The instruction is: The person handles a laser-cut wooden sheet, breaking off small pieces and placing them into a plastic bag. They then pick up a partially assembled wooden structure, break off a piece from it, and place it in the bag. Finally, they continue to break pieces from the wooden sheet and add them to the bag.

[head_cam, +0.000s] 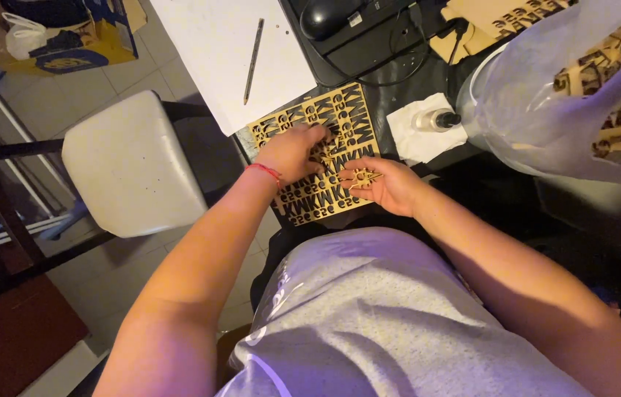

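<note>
Dark desk, dimly lit, over pale floor tiles; white stool at its left edge.

Item: laser-cut wooden sheet of letter shapes, flat at the near edge of the desk. Many letters are seated in rows; a patch near the middle looks emptied, so by my reading a lesser part is out and most remain.

Left hand, red thread at the wrist, presses fingers down on the sheet's middle; not closed around anything. Right hand pinches a small wooden cut-out piece over the sheet's right edge.

Also present: white paper with pencil; black mouse; small clear bottle on a tissue; translucent bag holding more wooden pieces.
</note>
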